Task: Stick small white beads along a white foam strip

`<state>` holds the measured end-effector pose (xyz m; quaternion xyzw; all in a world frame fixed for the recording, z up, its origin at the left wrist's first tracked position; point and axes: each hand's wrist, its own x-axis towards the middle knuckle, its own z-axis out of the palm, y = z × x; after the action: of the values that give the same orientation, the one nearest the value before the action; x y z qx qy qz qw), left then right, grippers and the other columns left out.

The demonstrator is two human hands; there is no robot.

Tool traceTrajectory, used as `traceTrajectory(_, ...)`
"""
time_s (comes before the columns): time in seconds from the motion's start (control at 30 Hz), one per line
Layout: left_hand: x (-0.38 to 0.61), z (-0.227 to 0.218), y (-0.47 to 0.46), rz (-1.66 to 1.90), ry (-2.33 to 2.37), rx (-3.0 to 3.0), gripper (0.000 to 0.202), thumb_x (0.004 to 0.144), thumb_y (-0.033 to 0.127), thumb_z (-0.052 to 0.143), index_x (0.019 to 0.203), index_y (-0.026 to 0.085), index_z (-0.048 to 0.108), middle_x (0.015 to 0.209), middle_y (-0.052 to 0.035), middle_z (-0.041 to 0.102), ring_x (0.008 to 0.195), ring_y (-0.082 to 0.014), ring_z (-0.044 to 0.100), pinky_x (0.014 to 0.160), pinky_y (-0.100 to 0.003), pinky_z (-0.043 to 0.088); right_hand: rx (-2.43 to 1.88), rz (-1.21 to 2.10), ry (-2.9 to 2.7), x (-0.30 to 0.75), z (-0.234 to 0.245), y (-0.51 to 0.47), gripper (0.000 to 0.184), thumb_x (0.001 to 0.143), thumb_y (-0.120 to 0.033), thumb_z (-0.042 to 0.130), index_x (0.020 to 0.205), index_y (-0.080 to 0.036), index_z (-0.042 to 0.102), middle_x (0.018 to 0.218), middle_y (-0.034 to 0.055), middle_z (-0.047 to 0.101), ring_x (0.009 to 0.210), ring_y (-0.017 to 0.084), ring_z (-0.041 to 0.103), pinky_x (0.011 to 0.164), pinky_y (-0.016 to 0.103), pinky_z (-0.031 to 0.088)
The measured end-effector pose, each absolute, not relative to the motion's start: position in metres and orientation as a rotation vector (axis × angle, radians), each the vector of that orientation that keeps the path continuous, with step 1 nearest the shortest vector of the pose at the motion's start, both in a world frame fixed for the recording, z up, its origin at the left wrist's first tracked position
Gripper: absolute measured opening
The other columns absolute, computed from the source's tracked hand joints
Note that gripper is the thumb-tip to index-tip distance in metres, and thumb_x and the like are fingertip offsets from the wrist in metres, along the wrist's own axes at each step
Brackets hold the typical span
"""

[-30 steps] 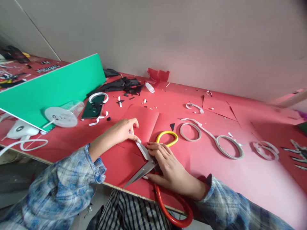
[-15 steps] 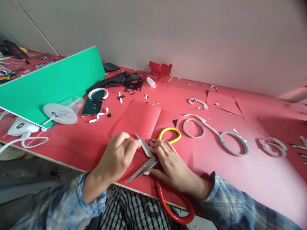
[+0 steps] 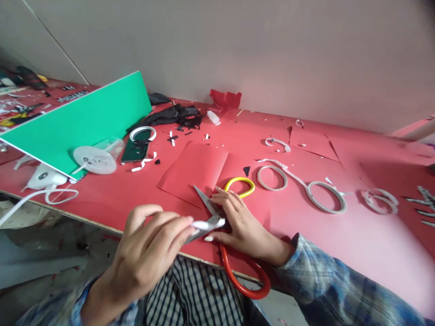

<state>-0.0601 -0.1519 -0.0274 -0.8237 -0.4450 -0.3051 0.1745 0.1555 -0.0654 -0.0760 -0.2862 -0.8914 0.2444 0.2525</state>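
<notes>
Raised over the front edge of the table, my left hand (image 3: 154,253) pinches a small curled white strip (image 3: 205,224), its kind unclear. Behind that strip lie large open scissors (image 3: 208,201), with one yellow handle loop, one red loop and spread blades. My right hand (image 3: 243,226) is laid across them near the pivot, fingers and thumb bent around either side; what is under the palm is hidden. The red loop sticks out past the table edge. A folded sheet of red paper (image 3: 193,170) lies just beyond the blades.
Rings of white tape (image 3: 328,197) and curled strips lie to the right. At left a green board (image 3: 81,122) leans behind a clear cup (image 3: 97,159), a white glue gun (image 3: 47,176) with its cable, and a phone (image 3: 136,151). Black scraps (image 3: 173,115) are at the back.
My left hand has pulled back toward me and up, and a white strip now shows in its fingertips. My right hand stays on the scissors. The view has shifted slightly.
</notes>
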Motion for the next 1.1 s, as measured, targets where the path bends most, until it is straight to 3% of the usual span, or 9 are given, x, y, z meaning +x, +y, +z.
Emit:
traceTrajectory(0.13, -0.068, -0.032, -0.126, -0.672, -0.831, -2.173, 0.02, 0.089, 0.015, 0.054, 0.102, 0.019, 0.069, 0.103, -0.0001, 0.072, 0.086, -0.0167, 0.058, 0.077, -0.032, 0.043, -0.691, 1.087, -2.194, 0.164, -0.061, -0.068, 0.069, 0.079, -0.041, 0.067, 0.135, -0.017, 0.035, 0.137, 0.0179, 0.045, 0.13, 0.032, 0.04, 0.108, 0.054, 0.032)
traceTrajectory(0.23, -0.065, -0.034, -0.122, -0.609, -0.723, -2.133, 0.021, 0.09, 0.015, 0.052, 0.094, 0.021, 0.072, 0.105, 0.0028, 0.072, 0.09, -0.014, 0.057, 0.077, -0.03, 0.041, -0.566, 1.616, -1.762, 0.165, -0.053, -0.07, 0.055, 0.082, -0.038, 0.065, 0.13, -0.021, 0.043, 0.109, 0.0089, 0.062, 0.09, 0.019, 0.065, 0.082, 0.038, 0.054)
traceTrajectory(0.37, -0.061, -0.033, -0.123, -0.54, -0.555, -2.163, 0.021, 0.09, 0.018, 0.051, 0.095, 0.021, 0.072, 0.108, 0.0014, 0.071, 0.099, -0.0133, 0.058, 0.079, -0.028, 0.043, -0.642, 1.742, -1.339, 0.162, -0.05, -0.067, 0.017, 0.085, -0.034, 0.063, 0.085, -0.018, 0.061, 0.071, -0.001, 0.063, 0.049, 0.007, 0.056, 0.049, 0.021, 0.049)
traceTrajectory(0.5, -0.053, -0.042, -0.129, -0.823, -0.783, -2.349, 0.027, 0.09, 0.009, 0.046, 0.109, 0.013, 0.065, 0.11, -0.0082, 0.07, 0.1, -0.0211, 0.063, 0.085, -0.037, 0.049, -0.725, 1.584, -1.423, 0.164, -0.045, -0.065, 0.023, 0.082, -0.032, 0.066, 0.066, -0.016, 0.061, 0.063, -0.0017, 0.061, 0.046, 0.006, 0.054, 0.047, 0.021, 0.046)
traceTrajectory(0.63, -0.043, -0.049, -0.141, -1.351, -1.426, -2.114, 0.047, 0.083, 0.006, 0.059, 0.128, 0.016, 0.051, 0.121, -0.0122, 0.064, 0.084, -0.0174, 0.069, 0.074, -0.03, 0.056, -0.802, 1.476, -1.412, 0.172, -0.043, -0.06, 0.023, 0.081, -0.035, 0.065, 0.069, -0.016, 0.063, 0.061, -0.002, 0.061, 0.046, 0.008, 0.055, 0.05, 0.024, 0.048)
traceTrajectory(0.73, -0.046, -0.044, -0.146, -1.574, -1.79, -2.005, 0.038, 0.085, 0.017, 0.06, 0.121, 0.02, 0.053, 0.116, -0.0098, 0.067, 0.066, -0.0127, 0.068, 0.062, -0.025, 0.056, -0.835, 1.389, -1.342, 0.179, -0.046, -0.049, 0.023, 0.081, -0.037, 0.065, 0.075, -0.015, 0.064, 0.062, -0.0016, 0.061, 0.05, 0.009, 0.056, 0.055, 0.025, 0.049)
traceTrajectory(0.83, -0.049, -0.039, -0.144, -1.595, -1.902, -2.202, 0.037, 0.086, 0.033, 0.06, 0.119, 0.02, 0.053, 0.118, -0.0106, 0.065, 0.092, -0.0201, 0.068, 0.081, -0.034, 0.056, -0.782, 1.397, -1.402, 0.179, -0.043, -0.046, 0.026, 0.083, -0.04, 0.062, 0.078, -0.015, 0.066, 0.069, 0.0015, 0.065, 0.062, 0.012, 0.061, 0.067, 0.028, 0.052)
traceTrajectory(1.0, -0.009, -0.041, -0.134, -1.96, -1.545, -2.504, 0.072, 0.085, 0.054, 0.052, 0.143, 0.02, 0.025, 0.147, -0.0189, 0.035, 0.128, -0.0271, 0.046, 0.1, -0.041, 0.047, -0.589, 1.48, -1.534, 0.154, -0.029, -0.091, 0.041, 0.09, -0.052, 0.045, 0.108, -0.02, 0.063, 0.116, 0.0081, 0.064, 0.108, 0.02, 0.06, 0.097, 0.038, 0.045)
traceTrajectory(1.1, 0.028, -0.038, -0.135, -2.097, -1.373, -2.235, 0.046, 0.091, 0.049, 0.044, 0.122, 0.015, 0.052, 0.13, -0.0159, 0.052, 0.126, -0.0263, 0.048, 0.101, -0.042, 0.044, -0.605, 1.584, -1.511, 0.136, -0.032, -0.133, 0.068, 0.09, -0.067, 0.022, 0.137, -0.022, 0.042, 0.137, 0.0098, 0.05, 0.126, 0.022, 0.048, 0.104, 0.042, 0.04)
